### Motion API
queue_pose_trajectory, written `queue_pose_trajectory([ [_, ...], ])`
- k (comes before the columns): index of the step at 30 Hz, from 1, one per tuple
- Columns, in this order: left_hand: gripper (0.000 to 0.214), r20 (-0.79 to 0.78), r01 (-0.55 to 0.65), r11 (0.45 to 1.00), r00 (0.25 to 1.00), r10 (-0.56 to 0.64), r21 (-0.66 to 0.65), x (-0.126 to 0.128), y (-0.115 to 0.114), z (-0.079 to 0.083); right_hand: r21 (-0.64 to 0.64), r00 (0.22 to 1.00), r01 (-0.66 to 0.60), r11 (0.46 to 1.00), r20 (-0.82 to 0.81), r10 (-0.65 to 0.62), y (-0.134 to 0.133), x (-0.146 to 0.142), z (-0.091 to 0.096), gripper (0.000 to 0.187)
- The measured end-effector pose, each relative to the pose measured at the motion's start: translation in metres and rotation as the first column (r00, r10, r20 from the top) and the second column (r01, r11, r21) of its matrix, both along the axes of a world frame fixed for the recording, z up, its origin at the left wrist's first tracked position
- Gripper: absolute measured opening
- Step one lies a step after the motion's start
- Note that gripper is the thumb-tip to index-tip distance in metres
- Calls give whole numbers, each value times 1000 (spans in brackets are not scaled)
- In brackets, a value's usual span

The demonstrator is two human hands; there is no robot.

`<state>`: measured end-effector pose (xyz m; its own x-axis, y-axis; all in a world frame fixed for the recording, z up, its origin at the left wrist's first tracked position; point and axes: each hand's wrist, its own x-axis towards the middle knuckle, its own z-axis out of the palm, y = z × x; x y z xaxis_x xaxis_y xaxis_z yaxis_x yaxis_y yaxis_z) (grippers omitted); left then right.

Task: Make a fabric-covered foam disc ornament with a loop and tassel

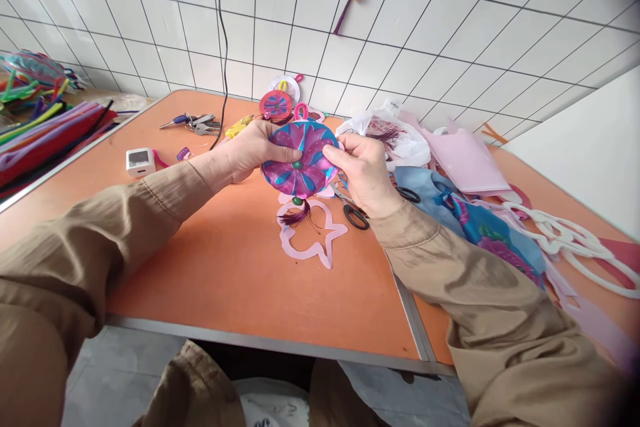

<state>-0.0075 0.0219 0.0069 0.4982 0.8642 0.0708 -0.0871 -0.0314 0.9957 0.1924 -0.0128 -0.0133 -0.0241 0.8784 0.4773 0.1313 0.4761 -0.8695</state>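
A round fabric ornament [295, 177] in purple, pink and blue is held up above the orange table. It has a pink loop on top, and a green bead with a dark purple tassel [299, 214] hangs below. My left hand [255, 147] grips its left side, thumb across the front. At the right edge, my right hand [363, 164] pinches it between thumb and fingers. Beneath it lies a pink cut-out frame [303, 254] of felt or foam. Scissors [356, 216] with black handles lie beside my right hand, partly hidden by it.
Behind stand a red round ornament [276, 104], a yellow tool [240, 126] and keys [204, 124]. A white charger-like box [141, 162] sits left. Plastic bag [415, 147], pink sheet [465, 160], blue fabric [505, 247] and white strips [575, 227] crowd the right. Pipe cleaners [50, 140] lie far left.
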Motion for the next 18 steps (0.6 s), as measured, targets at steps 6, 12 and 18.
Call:
queue_pose_trajectory([
  [6, 34, 2, -56, 998, 998, 56, 1, 2, 0, -2, -10, 1000, -20, 1000, 1, 20, -2, -1, 1, 49],
  [12, 22, 22, -88, 995, 996, 89, -39, 5, 0, -2, -32, 1000, -20, 999, 14, 21, -3, -2, 2, 54],
  [18, 14, 52, -69, 996, 996, 72, -59, 5, 0, -2, -66, 994, -4, 998, -105, -3, -4, -2, 3, 46],
])
